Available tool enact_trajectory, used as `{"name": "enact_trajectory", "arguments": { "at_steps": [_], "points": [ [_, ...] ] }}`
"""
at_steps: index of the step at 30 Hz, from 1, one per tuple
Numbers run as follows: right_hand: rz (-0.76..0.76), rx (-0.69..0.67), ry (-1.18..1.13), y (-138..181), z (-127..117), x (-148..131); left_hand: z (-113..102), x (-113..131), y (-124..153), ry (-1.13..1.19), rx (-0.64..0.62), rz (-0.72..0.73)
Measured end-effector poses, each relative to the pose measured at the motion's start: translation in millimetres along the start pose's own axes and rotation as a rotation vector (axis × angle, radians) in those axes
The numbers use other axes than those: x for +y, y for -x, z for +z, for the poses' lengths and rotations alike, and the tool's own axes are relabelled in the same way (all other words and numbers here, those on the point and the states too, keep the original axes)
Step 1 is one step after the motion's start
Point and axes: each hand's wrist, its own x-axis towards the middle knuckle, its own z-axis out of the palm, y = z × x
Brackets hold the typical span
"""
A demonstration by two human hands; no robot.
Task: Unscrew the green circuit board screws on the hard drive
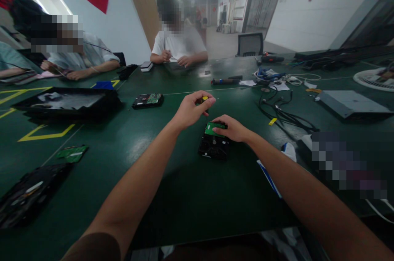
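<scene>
My left hand (194,108) is closed round a small screwdriver (205,99), its yellow handle end showing between thumb and fingers. Most of its shaft is hidden. Just below lies a black hard drive (213,148) with a green circuit board (210,128) at its far end. My right hand (233,129) grips the far right side of the drive, thumb resting on the board and fingers over the edge. The screwdriver is held above the far end of the drive; whether its tip touches the board cannot be seen.
Another drive with a green board (148,100) lies further left. A loose board (72,153) and a black device (32,189) are at near left, behind them a black tray (67,103). Cables (283,109) and a grey box (353,104) lie right. Two people (180,43) (89,56) sit opposite.
</scene>
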Motion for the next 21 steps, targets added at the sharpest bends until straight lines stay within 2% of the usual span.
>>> {"name": "enact_trajectory", "arguments": {
  "at_steps": [3, 11, 17, 21],
  "points": [
    [0.006, -0.003, -0.002, 0.6, -1.3, -2.2, -0.7, 3.3, 0.5, 0.028, -0.032, -0.032],
    [0.025, -0.012, -0.027, 1.3, -2.2, -4.5, 3.9, 6.1, 0.8, 0.259, 0.015, -0.165],
    [0.022, -0.01, -0.033, 1.0, -0.5, -1.7, 3.9, 4.1, -0.7, 0.141, 0.017, -0.116],
    [0.012, -0.01, -0.019, 0.4, 0.4, 0.3, 4.4, 4.7, -0.2, 0.069, -0.029, -0.082]
  ]
}}
